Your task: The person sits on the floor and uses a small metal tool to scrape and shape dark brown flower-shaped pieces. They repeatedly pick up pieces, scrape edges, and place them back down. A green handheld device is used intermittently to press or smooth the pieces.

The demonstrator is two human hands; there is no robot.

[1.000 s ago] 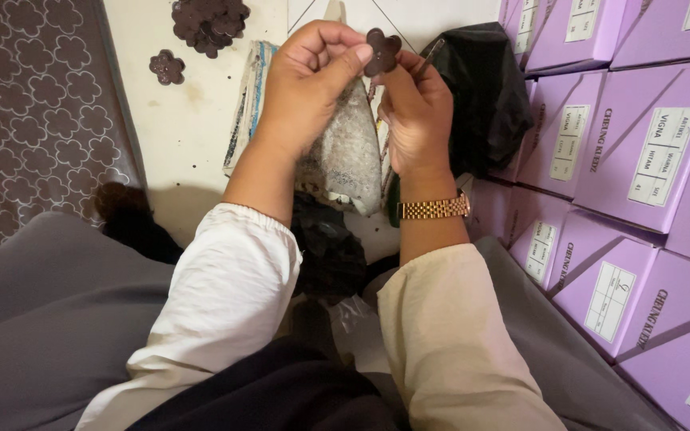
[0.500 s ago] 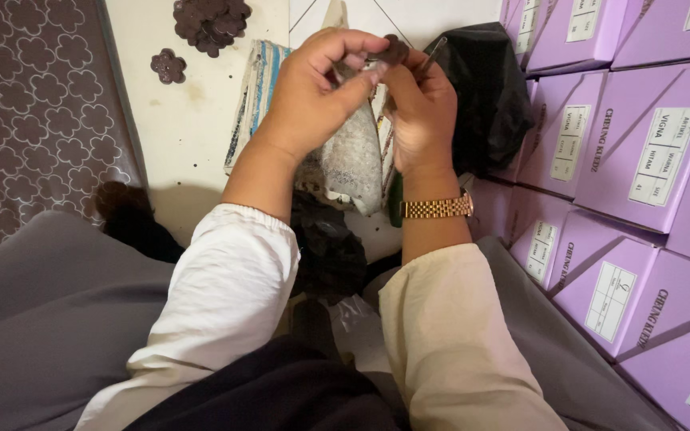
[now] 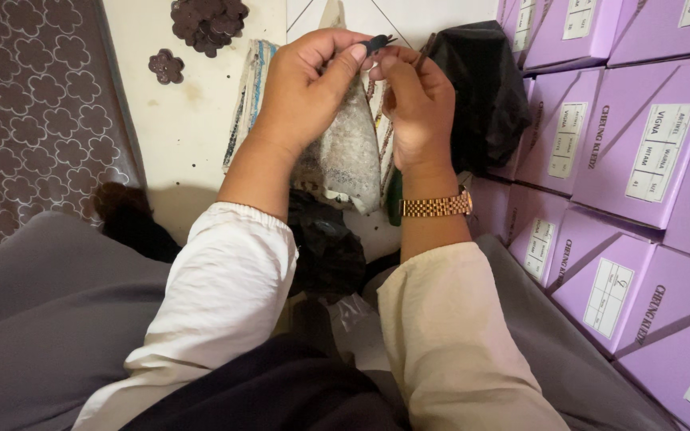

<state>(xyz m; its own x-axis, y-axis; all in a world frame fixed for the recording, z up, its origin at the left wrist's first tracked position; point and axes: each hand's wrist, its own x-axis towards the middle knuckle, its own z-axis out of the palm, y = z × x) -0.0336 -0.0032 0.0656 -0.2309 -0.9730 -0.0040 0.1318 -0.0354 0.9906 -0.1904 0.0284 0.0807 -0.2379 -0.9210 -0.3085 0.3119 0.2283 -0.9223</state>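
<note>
Flower piece (image 3: 378, 41) (dark) pinched between left hand (image 3: 305, 88) and right hand (image 3: 413, 104).

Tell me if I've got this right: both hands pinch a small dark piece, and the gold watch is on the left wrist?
Not quite. The head view shows the gold watch on the right wrist, not the left. The rest holds: the left hand and the right hand pinch a small dark piece together.

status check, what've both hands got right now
Left hand and right hand raised together, pinching a small dark piece between the fingertips. Pile of brown flower-shaped pieces lies apart on the floor. Nothing between the hands.
</note>
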